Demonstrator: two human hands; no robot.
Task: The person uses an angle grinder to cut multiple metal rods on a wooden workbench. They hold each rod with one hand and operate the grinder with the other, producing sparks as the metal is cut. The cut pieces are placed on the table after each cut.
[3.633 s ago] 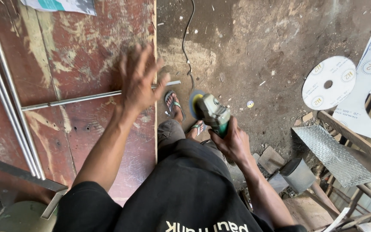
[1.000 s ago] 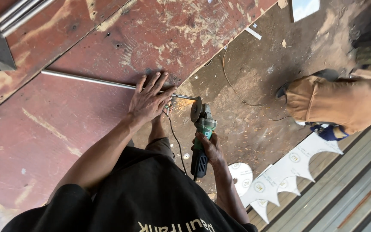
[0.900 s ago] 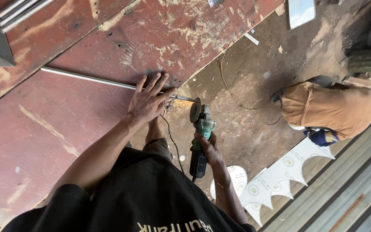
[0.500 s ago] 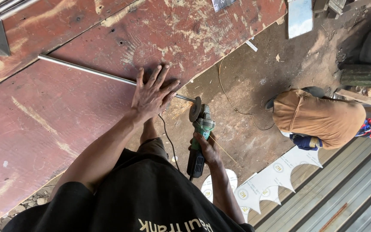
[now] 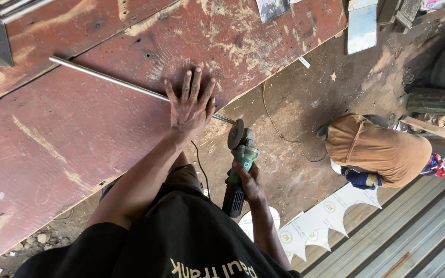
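Because the long grey steel rod (image 5: 130, 86) would roll on the worn red-painted plywood board (image 5: 68, 144), we see from the head camera our left hand (image 5: 190, 107) pressing it flat, fingers spread, while our right hand (image 5: 247, 181) wraps closed around the green angle grinder (image 5: 239, 163), its disc meeting the rod's overhanging end.

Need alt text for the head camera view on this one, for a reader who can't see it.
Seen from above, a person's left hand presses a thin metal rod flat on a worn red board, while the right hand holds a green angle grinder with its disc at the rod's end. Another person in brown crouches nearby on the dirt floor.
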